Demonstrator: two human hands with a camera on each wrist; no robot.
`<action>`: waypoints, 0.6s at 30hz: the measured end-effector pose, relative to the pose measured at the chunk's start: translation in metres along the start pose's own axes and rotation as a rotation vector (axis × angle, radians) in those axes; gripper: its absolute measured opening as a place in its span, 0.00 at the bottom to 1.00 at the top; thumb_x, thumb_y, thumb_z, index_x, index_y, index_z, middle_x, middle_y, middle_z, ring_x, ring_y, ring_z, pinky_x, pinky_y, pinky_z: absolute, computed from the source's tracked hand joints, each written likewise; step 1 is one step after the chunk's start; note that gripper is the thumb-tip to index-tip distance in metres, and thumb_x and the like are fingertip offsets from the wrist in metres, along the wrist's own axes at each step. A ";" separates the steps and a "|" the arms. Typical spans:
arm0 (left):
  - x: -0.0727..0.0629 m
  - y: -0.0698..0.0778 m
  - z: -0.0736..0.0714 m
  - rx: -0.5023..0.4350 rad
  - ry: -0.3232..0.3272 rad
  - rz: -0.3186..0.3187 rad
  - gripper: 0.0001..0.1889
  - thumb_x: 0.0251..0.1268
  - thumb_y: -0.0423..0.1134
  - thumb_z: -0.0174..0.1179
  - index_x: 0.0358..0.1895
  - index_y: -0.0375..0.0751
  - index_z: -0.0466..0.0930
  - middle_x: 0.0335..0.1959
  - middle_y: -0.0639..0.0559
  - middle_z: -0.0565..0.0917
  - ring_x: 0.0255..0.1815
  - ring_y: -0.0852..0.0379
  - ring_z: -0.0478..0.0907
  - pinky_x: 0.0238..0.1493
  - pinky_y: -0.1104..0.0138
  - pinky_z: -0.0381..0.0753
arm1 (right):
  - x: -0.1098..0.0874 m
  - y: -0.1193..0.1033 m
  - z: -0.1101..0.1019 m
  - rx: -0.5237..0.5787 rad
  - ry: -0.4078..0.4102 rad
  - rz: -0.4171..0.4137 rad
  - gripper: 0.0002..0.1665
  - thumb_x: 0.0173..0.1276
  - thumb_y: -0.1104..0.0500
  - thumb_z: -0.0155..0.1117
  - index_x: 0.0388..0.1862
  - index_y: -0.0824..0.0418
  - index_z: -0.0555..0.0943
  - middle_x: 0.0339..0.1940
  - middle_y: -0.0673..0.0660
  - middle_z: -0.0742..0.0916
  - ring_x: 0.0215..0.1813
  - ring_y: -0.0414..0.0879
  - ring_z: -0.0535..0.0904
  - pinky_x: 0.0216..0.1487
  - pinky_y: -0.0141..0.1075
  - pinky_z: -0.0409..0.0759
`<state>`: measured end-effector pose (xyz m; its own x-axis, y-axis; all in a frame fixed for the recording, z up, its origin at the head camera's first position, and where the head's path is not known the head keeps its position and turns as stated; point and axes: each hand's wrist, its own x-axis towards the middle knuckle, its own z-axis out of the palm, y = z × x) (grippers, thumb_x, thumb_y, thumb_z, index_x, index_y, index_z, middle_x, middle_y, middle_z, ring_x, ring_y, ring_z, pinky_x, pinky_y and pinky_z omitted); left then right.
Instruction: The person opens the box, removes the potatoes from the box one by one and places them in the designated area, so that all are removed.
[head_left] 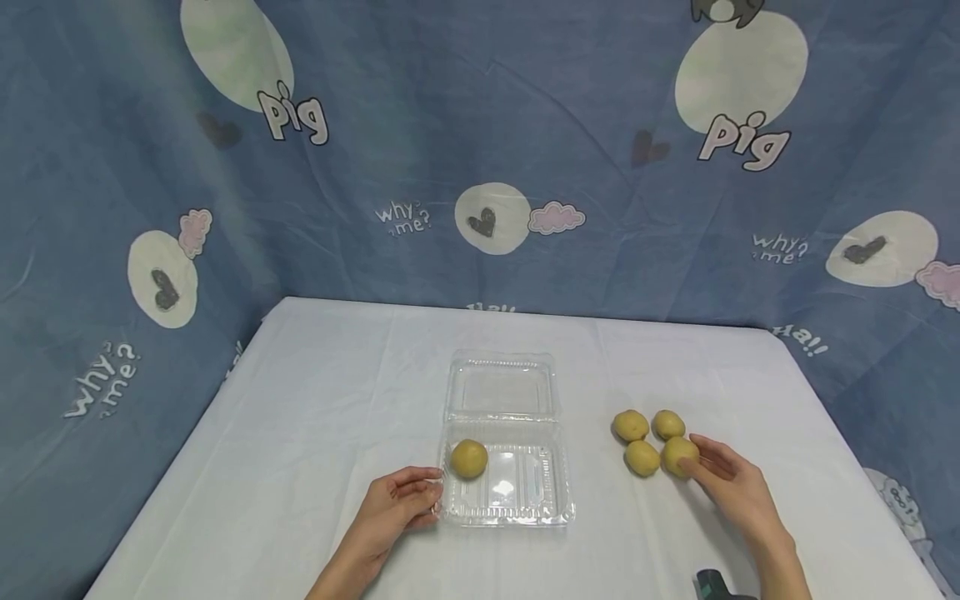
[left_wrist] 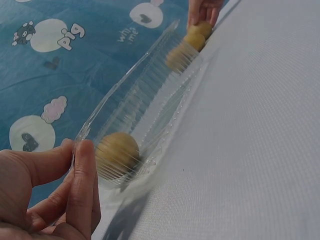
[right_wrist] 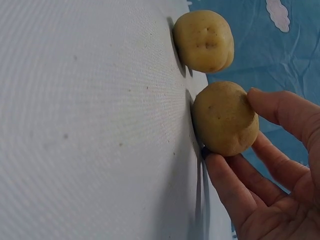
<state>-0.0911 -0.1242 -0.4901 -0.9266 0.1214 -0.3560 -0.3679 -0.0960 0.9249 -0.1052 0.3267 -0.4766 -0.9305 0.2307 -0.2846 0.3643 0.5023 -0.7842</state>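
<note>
A clear plastic clamshell box (head_left: 525,512) lies with its lid (head_left: 504,392) folded back, away from me. One potato (head_left: 468,459) sits in the left part of its base. At the box's left edge my left hand (head_left: 390,510) pinches the rim between thumb and fingers, as the left wrist view shows. Farther right, my right hand (head_left: 738,493) grips a potato (right_wrist: 225,118) with the thumb on one side and fingers on the other. Whether that potato touches the cloth I cannot tell. Three more potatoes, one of them the nearest potato (head_left: 642,458), lie just left of it.
A white cloth (head_left: 337,375) covers the table. Behind and at the sides hangs a blue printed curtain (head_left: 420,275). A dark green object (head_left: 711,583) shows at the bottom edge, by my right forearm.
</note>
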 end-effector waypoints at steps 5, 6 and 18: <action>0.001 0.000 0.000 0.003 -0.005 -0.002 0.21 0.62 0.33 0.67 0.54 0.25 0.76 0.34 0.50 0.80 0.33 0.57 0.79 0.35 0.67 0.86 | 0.000 -0.001 0.000 -0.003 -0.005 -0.002 0.52 0.64 0.35 0.64 0.74 0.65 0.61 0.71 0.70 0.69 0.69 0.65 0.66 0.66 0.58 0.67; 0.001 0.000 -0.001 0.004 -0.006 -0.002 0.21 0.62 0.33 0.67 0.54 0.25 0.76 0.34 0.50 0.80 0.33 0.57 0.79 0.35 0.67 0.86 | 0.000 -0.001 0.000 -0.002 -0.006 -0.002 0.52 0.64 0.34 0.64 0.75 0.65 0.61 0.71 0.70 0.68 0.69 0.65 0.65 0.67 0.58 0.67; 0.001 0.000 -0.001 -0.009 -0.013 -0.001 0.21 0.61 0.32 0.67 0.55 0.25 0.75 0.34 0.50 0.80 0.33 0.58 0.79 0.36 0.67 0.86 | -0.002 0.004 -0.004 0.023 0.017 0.008 0.54 0.63 0.32 0.64 0.76 0.62 0.59 0.72 0.68 0.67 0.70 0.65 0.64 0.66 0.57 0.68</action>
<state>-0.0918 -0.1249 -0.4908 -0.9253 0.1341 -0.3548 -0.3693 -0.1050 0.9234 -0.1017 0.3319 -0.4769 -0.9266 0.2488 -0.2820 0.3709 0.4808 -0.7946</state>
